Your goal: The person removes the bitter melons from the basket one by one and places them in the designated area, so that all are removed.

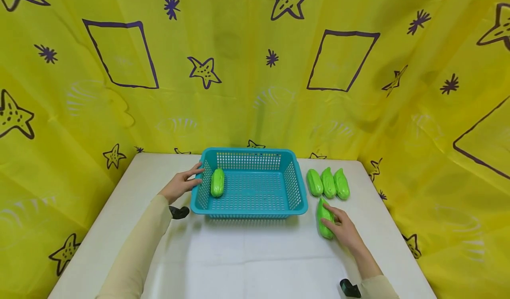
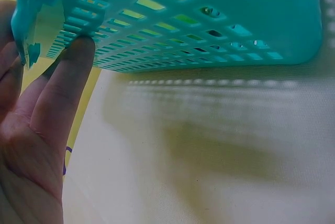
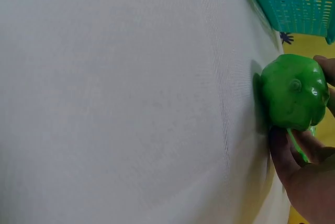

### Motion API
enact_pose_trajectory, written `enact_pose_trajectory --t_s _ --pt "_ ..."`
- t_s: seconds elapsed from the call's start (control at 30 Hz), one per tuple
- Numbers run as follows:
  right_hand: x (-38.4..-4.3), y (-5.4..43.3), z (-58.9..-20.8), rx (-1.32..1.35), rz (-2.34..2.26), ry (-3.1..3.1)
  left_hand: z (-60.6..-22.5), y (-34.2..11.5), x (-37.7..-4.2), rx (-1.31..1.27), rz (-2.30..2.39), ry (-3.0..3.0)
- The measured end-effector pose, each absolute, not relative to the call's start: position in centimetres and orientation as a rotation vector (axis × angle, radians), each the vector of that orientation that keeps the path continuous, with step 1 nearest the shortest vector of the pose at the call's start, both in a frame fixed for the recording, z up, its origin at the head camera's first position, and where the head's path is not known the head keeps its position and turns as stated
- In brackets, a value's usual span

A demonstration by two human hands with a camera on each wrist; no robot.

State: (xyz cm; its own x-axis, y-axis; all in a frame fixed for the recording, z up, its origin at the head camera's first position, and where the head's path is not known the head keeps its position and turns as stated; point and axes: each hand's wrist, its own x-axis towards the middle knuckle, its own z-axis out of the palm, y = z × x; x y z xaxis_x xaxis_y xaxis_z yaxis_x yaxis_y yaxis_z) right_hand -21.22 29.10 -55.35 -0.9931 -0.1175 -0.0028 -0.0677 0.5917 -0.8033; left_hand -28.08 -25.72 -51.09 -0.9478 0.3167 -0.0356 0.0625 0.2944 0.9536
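My left hand [image 1: 182, 185] holds the left rim of a blue-green plastic basket [image 1: 249, 213]. In the left wrist view one finger [image 2: 65, 85] lies against the basket's slotted outer wall, while others are at the rim. Inside the basket, near its left wall, lies a glossy green gourd [image 1: 217, 183]. To the right of the basket's front corner, my right hand [image 1: 343, 228] grips another green gourd [image 1: 324, 219] between thumb and fingers. The right wrist view shows the blunt end of this gourd [image 3: 296, 90] close to the table cloth.
Three more green gourds [image 1: 328, 182] lie side by side to the right of the basket. Everything stands on a table with a white cloth [image 1: 247, 263]. A yellow patterned curtain [image 1: 243, 109] closes off the back and sides.
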Motion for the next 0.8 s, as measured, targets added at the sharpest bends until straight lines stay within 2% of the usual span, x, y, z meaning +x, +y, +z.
enact_pose_trajectory --t_s 0.8 --pt "-22.26 29.05 -55.71 -0.208 -1.428 2.765 -50.9 -25.59 -28.06 0.344 1.725 2.332"
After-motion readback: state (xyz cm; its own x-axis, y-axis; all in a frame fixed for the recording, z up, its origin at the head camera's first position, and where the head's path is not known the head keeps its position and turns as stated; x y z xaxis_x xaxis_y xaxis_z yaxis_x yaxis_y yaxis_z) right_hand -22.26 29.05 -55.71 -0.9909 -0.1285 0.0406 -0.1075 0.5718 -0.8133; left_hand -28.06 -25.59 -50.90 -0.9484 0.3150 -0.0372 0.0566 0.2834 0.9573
